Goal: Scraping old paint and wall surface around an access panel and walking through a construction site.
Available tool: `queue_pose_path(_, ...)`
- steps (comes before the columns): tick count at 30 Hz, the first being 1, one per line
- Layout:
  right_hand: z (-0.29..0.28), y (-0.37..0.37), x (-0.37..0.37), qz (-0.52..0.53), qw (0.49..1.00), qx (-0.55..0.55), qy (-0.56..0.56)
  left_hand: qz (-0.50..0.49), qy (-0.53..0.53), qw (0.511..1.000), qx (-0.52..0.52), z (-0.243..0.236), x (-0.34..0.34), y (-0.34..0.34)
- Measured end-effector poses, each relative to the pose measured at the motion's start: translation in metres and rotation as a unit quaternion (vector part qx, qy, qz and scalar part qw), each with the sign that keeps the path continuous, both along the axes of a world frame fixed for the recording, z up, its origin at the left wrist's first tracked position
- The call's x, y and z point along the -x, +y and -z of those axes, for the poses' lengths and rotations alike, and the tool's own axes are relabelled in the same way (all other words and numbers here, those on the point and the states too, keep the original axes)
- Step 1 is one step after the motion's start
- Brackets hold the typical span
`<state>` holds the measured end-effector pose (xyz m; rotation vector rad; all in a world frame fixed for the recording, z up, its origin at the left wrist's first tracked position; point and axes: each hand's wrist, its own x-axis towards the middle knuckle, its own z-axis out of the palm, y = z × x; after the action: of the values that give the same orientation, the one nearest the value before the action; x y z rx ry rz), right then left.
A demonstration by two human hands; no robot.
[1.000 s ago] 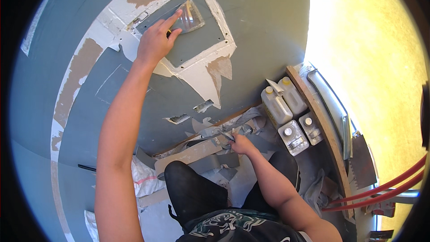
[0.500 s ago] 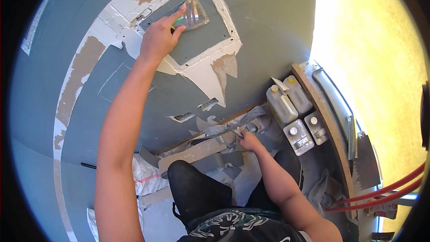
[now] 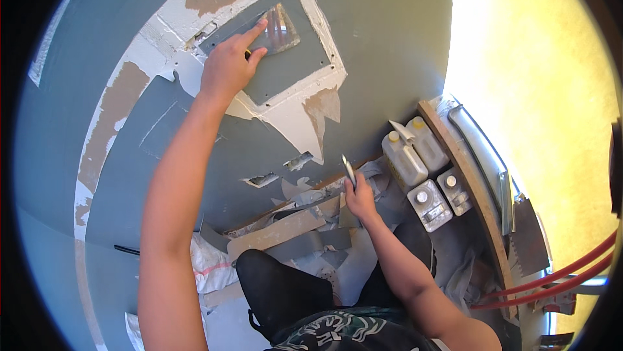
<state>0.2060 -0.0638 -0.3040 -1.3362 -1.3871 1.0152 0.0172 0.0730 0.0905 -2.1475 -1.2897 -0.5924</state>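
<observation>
Far left, a long pale strip with bare brown patches (image 3: 117, 101) curves down a smooth blue-grey wall (image 3: 162, 85), and low on that side a thin black rod (image 3: 126, 249) sticks out. A white woven sack with a red stripe (image 3: 213, 270) lies beside the person's left forearm. Higher up, the left hand (image 3: 227, 65) is closed round a scraper with a shiny trapezoid blade and a yellow and black handle (image 3: 283, 34): the index finger stretches onto the blade, the thumb sits a little apart below it. The scraper is in front of a flat grey rectangular panel (image 3: 295, 65) framed by a rough white border (image 3: 311, 13). Below the frame, two ragged holes break the wall, and under them a long beige board with a rounded end (image 3: 276, 231) lies among torn grey scraps. Next comes the right hand (image 3: 361, 200), narrowed in a fist around a slim knife (image 3: 350, 172), its pale blade pointing up, near the scraps. Further right stand two whitish plastic jugs with yellow caps (image 3: 405, 159) and two silvery rectangular metal cans (image 3: 429, 205), then a curved brown wooden edge (image 3: 464, 172), a bent metal strip (image 3: 480, 150) and two red hoses (image 3: 564, 272)
</observation>
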Motion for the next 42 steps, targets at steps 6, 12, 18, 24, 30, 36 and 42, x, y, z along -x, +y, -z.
queue_pose_path(6, -0.230, 0.078, -0.032, 0.031, 0.938, -0.340, 0.064, -0.018, -0.034, 0.999, 0.038, -0.001, -0.014, -0.006)
queue_pose_path(12, -0.303, 0.135, -0.024, 0.026, 0.919, -0.392, 0.010, -0.011, -0.008, 1.000, 0.019, 0.000, -0.003, -0.003)
queue_pose_path(18, -0.294, 0.145, -0.013, 0.044, 0.901, -0.431, 0.020, -0.022, -0.010, 0.999, 0.026, 0.000, -0.007, -0.007)
queue_pose_path(24, -0.291, 0.148, -0.011, 0.049, 0.899, -0.435, 0.019, -0.026, -0.011, 0.999, 0.035, -0.002, -0.007, -0.008)
queue_pose_path(30, -0.298, 0.149, -0.016, 0.041, 0.900, -0.434, 0.009, -0.027, -0.005, 0.999, 0.035, -0.002, -0.007, -0.006)
queue_pose_path(36, -0.302, 0.146, -0.013, 0.046, 0.900, -0.433, 0.004, -0.031, -0.009, 0.999, 0.035, -0.002, -0.006, -0.007)
queue_pose_path(42, -0.292, 0.152, -0.006, 0.059, 0.901, -0.429, 0.038, -0.019, -0.018, 0.999, 0.036, -0.002, -0.006, -0.006)
